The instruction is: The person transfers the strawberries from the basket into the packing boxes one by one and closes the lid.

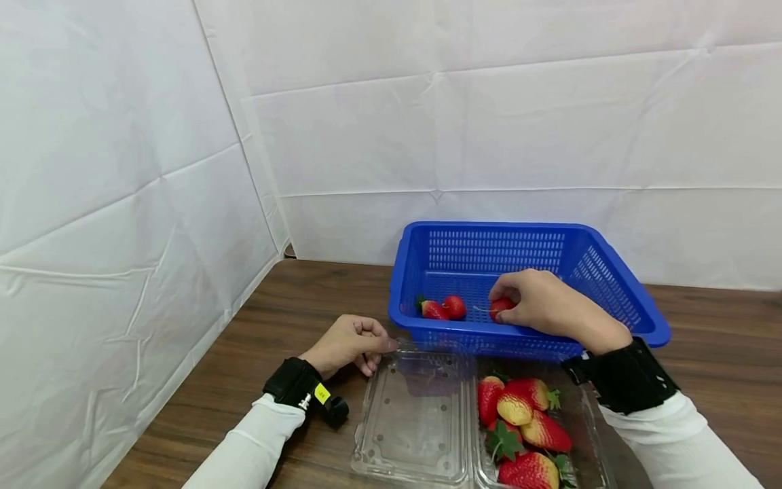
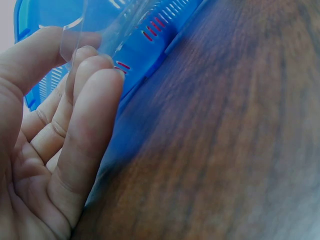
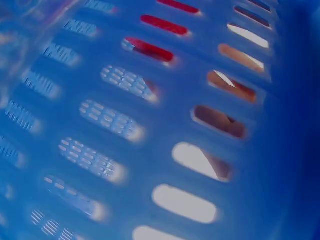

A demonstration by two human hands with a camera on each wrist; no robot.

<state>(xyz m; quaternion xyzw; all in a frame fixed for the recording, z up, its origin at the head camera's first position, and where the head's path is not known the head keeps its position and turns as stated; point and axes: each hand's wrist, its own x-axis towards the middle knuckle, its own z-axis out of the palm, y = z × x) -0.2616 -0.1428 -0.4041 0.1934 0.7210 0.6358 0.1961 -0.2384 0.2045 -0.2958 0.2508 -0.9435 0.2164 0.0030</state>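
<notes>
My left hand (image 1: 353, 345) pinches the far left corner of the open lid (image 1: 421, 414) of a clear plastic clamshell box. Up close in the left wrist view, thumb and fingers meet at the thin plastic edge (image 2: 75, 42). Inside the blue basket (image 1: 632, 285), my right hand (image 1: 544, 305) holds a small round red fruit (image 1: 499, 307); a thin pale stem shows beside it. A strawberry (image 1: 435, 311) and another round red fruit (image 1: 455, 307) lie left of that hand. Several strawberries (image 1: 546, 431) fill the box's base (image 1: 589, 435).
Behind the box stands the basket, its slotted wall (image 3: 145, 115) filling the right wrist view. A brown wooden table (image 1: 318, 292) carries everything. White cloth (image 1: 342, 136) hangs behind and along the left.
</notes>
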